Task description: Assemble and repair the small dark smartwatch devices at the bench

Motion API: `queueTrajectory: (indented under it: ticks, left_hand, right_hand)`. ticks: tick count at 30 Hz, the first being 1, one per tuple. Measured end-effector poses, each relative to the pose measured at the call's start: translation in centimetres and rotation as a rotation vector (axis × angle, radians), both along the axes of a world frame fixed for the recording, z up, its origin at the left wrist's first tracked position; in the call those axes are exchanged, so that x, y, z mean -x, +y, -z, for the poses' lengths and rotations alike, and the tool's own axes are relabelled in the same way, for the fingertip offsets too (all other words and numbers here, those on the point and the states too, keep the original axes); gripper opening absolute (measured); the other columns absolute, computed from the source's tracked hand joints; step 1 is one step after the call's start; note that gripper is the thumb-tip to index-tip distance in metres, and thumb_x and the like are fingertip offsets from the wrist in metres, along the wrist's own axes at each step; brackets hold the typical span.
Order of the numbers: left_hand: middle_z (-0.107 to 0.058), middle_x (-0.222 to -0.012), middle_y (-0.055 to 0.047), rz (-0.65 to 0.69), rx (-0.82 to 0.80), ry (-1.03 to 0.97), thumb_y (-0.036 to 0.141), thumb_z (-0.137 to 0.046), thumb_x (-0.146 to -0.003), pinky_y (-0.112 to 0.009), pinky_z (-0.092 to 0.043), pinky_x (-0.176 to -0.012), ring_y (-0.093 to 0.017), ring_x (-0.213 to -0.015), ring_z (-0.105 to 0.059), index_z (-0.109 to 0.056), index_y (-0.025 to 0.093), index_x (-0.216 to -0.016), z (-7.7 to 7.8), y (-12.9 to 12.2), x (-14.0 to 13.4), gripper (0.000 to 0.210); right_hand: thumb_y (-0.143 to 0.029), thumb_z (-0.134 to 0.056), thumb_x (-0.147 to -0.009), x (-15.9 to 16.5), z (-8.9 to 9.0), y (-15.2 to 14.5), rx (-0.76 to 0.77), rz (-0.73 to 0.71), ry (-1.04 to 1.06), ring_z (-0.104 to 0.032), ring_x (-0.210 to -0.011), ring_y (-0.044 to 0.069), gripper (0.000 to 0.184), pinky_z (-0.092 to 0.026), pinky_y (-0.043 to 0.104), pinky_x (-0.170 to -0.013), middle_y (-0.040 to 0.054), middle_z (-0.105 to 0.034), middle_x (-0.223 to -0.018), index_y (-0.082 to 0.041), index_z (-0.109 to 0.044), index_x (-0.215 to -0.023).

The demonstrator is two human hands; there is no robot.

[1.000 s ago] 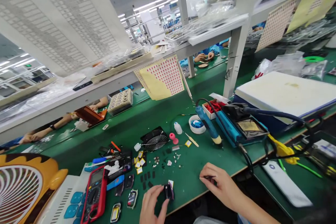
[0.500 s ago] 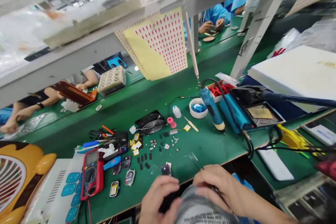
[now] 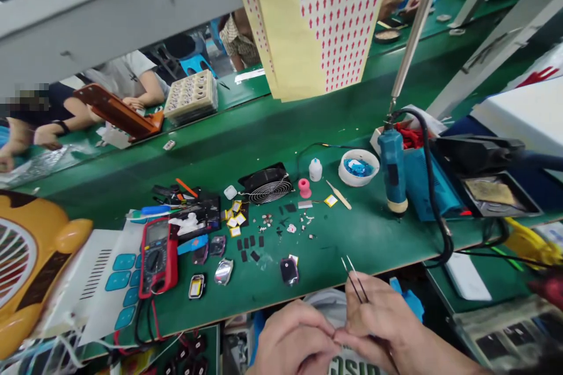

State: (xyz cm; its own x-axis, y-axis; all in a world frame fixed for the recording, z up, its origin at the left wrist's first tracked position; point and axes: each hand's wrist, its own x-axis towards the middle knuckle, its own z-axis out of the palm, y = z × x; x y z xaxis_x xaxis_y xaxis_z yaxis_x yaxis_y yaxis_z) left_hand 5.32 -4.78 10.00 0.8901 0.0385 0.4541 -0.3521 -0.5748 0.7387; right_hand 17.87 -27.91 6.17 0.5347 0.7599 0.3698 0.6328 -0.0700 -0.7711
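Observation:
Both my hands are low in the head view, at the table's front edge, above my lap. My right hand [image 3: 387, 319] has tweezers [image 3: 355, 282] tucked in it, with the two thin tips pointing up and away. Its thumb and fingertip meet the fingertips of my left hand [image 3: 294, 334]. The left fingers are curled and pinched together; whatever is between them is hidden. Just beyond the hands lies a dark square watch module [image 3: 289, 270]. Further left are a watch case in clear film [image 3: 224, 272] and a watch case with a yellow inside [image 3: 197, 286].
A red multimeter [image 3: 171, 263] stands at the left. Small black pieces [image 3: 251, 241], yellow-edged batteries [image 3: 240, 219] and a black fan [image 3: 269, 183] lie mid-table. A blue powered screwdriver [image 3: 391, 158] hangs at the right by a white dish [image 3: 358, 180]. Co-workers sit across.
My hands were apart and have come together at the fingertips. The tweezers now stick up clearly from my right hand. The camera view has turned and steadied.

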Motion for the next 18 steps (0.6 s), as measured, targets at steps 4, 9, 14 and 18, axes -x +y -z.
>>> queueTrajectory:
  ticks: [4, 9, 14, 18]
  left_hand:
    - [-0.097, -0.092, -0.001, -0.004, 0.013, -0.001, 0.032, -0.083, -0.123, -0.025, -0.08, -0.071, -0.019, -0.068, -0.092, -0.084, 0.036, -0.117, 0.0, 0.0, 0.2, 0.007]
    - [-0.1, -0.096, 0.001, 0.045, 0.024, 0.061, 0.029, -0.086, -0.119, -0.025, -0.079, -0.07, -0.02, -0.069, -0.093, -0.097, 0.043, -0.125, 0.8, 0.6, 1.0, 0.019]
    - [-0.093, -0.081, 0.003, -0.057, -0.078, -0.008, 0.03, -0.083, -0.119, -0.026, -0.076, -0.063, -0.019, -0.06, -0.088, -0.101, 0.045, -0.122, 1.6, 0.1, 1.2, 0.024]
    - [-0.096, -0.085, -0.002, -0.023, -0.081, -0.046, 0.04, -0.078, -0.127, -0.028, -0.08, -0.063, -0.023, -0.061, -0.09, -0.09, 0.037, -0.15, 0.2, -0.1, 0.1, 0.026]
  right_hand:
    - [-0.031, -0.084, -0.115, -0.3, -1.5, 0.6, 0.005, -0.066, -0.021, -0.089, -0.073, 0.026, 0.016, -0.086, 0.044, -0.1, 0.0, -0.089, -0.083, -0.042, -0.081, -0.103]
    - [-0.029, -0.085, -0.112, -0.3, -2.2, 0.5, 0.04, -0.075, 0.008, -0.093, -0.08, 0.029, 0.019, -0.085, 0.048, -0.105, 0.0007, -0.092, -0.087, -0.044, -0.078, -0.102]
    - [-0.033, -0.069, -0.128, -0.7, -3.0, 1.1, -0.05, -0.038, -0.067, -0.085, -0.067, 0.021, 0.028, -0.081, 0.037, -0.082, -0.0067, -0.086, -0.078, -0.039, -0.065, -0.101]
    - [-0.042, -0.066, -0.132, -0.8, -3.6, 1.6, -0.036, -0.024, -0.043, -0.08, -0.063, 0.02, 0.029, -0.078, 0.037, -0.082, -0.0101, -0.086, -0.08, -0.039, -0.061, -0.103]
